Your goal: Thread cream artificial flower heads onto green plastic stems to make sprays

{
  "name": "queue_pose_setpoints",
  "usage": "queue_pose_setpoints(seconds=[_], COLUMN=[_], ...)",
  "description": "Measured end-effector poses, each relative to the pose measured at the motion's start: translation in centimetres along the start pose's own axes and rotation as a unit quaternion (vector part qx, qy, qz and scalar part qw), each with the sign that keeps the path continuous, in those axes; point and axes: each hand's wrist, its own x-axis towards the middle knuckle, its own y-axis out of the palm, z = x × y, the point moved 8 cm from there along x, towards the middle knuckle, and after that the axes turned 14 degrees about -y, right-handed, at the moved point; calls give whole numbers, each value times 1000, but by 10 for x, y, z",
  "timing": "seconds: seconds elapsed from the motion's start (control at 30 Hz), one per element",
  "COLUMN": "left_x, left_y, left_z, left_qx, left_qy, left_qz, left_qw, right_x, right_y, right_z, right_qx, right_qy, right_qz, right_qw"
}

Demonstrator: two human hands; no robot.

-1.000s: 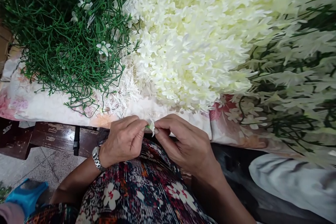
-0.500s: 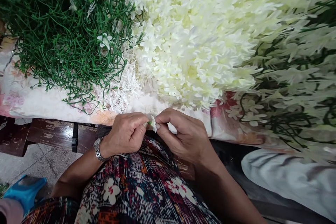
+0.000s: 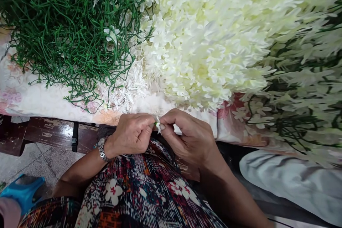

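Note:
Over the table's near edge, my left hand [image 3: 133,133] is closed, its thumb and forefinger pinching a green plastic stem [image 3: 155,124]; most of that stem is hidden in the fingers. Facing it, my right hand [image 3: 189,135] pinches a small white artificial flower [image 3: 159,127] by its petals. Flower and stem tip meet between the fingertips. Beyond my left hand lie a heap of green plastic stems [image 3: 69,39] and a bunch of thin white stamens [image 3: 133,85]. A large pile of loose white-yellow flower heads [image 3: 208,50] spreads beyond my right hand.
White flowers on green stems [image 3: 307,96] are heaped at the right. A floral cloth [image 3: 58,98] covers the table. Below its edge is a brown wooden bench [image 3: 50,131] with a black strap buckle [image 3: 75,140]. A blue stool [image 3: 26,188] and pale fabric [image 3: 288,178] flank me.
The flower has turned a little and sits closer against the stem tip, and my fingertips have come nearer together. The view has shifted slightly.

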Motion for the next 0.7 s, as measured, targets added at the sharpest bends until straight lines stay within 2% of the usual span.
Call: queue_pose_setpoints(seconds=[0.33, 0.7], left_x=[-2, -4], left_y=[-2, -7], left_z=[8, 5], left_qx=[-43, -74], left_qy=[-11, -7], left_qz=[-20, -31], left_qw=[999, 997], right_x=[3, 7], right_y=[3, -6], right_z=[-1, 3], right_qx=[-1, 1], right_qy=[6, -21], right_qz=[-6, -6], right_qw=[1000, 1000])
